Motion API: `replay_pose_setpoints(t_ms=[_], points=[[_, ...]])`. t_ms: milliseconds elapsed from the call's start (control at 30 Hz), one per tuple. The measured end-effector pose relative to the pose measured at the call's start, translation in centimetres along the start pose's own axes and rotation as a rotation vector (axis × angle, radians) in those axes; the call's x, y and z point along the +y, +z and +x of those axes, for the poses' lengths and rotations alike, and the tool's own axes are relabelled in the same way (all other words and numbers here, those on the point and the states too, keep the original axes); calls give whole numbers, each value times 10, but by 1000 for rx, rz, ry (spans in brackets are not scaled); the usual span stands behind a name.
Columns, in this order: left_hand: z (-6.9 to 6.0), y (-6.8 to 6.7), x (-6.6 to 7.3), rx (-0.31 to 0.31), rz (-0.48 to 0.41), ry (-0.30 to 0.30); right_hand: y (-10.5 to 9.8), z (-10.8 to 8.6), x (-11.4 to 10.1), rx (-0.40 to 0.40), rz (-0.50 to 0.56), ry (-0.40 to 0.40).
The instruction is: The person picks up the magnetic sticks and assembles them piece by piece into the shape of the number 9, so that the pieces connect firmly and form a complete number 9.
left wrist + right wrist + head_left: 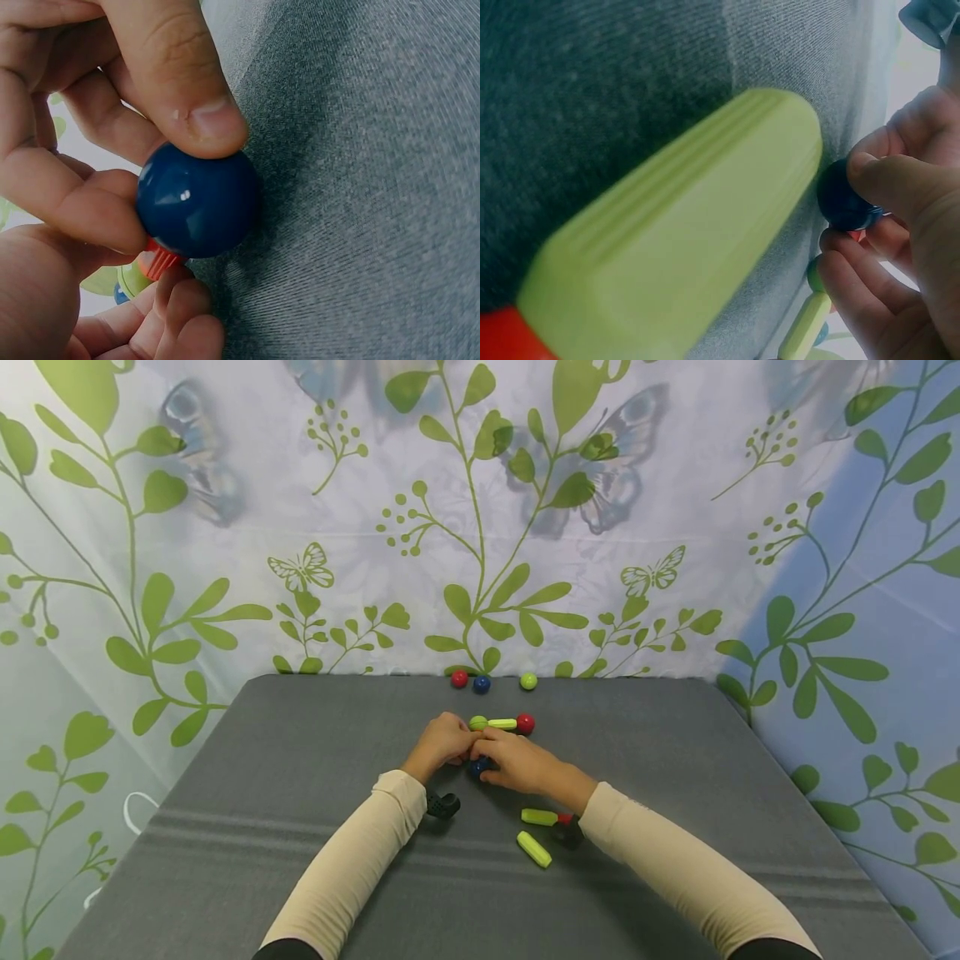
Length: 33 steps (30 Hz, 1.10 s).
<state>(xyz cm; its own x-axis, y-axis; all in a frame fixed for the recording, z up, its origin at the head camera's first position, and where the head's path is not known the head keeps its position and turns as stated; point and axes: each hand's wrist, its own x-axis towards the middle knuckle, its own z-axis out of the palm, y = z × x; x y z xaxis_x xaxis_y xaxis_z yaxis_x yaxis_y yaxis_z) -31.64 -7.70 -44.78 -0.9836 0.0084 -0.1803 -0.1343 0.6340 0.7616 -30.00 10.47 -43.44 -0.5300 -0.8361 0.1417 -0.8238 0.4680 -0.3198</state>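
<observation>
Right hand (517, 762): grasping. My thumb presses one side of the blue ball (201, 199) and my fingers close on the other. Left hand (446, 743): also grasping, a fingertip pinch on the ridged red piece (161, 260) that meets the ball. Both hands work close together, just above the surface (660, 735), near its middle. My fingers cover most of the joint, so I cannot tell whether the red piece is fully seated.

Handling, by judgement: the ball looks like hard, glossy plastic, probably light, stiff and not fragile. Its smooth round face may slip or roll under a narrow pinch; best hold is thumb and fingers on opposite sides, across the widest part. The ridges on the red piece should give better purchase, so fingertips belong there.

Just beyond my hands: a joined bar, with a green ball (478, 723) at its left end, a yellow-green stick (502, 724) in the middle, a red ball (526, 724) at its right end.

Nearer me, by my right wrist: a red-tipped stick (538, 817), and a loose stick (534, 849) lying aslant, apart from it.

Far edge: second red ball (459, 678) and second blue ball (482, 684) side by side; second green ball (528, 682) apart to the right. Behind: leaf-patterned cloth (525, 552).
</observation>
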Motion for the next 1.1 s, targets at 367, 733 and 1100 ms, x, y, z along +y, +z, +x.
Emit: replay_pose_setpoints(t_ms=[367,733,1100], points=[[1,1,-2,-15,-16,1,-2,-2,-2,-33,-18,32],[-8,-8,-7,14,71,85,-24,-29,17,-34,21,146],[-9,-18,-7,52,137,129,-31,-86,34,0,-95,329]])
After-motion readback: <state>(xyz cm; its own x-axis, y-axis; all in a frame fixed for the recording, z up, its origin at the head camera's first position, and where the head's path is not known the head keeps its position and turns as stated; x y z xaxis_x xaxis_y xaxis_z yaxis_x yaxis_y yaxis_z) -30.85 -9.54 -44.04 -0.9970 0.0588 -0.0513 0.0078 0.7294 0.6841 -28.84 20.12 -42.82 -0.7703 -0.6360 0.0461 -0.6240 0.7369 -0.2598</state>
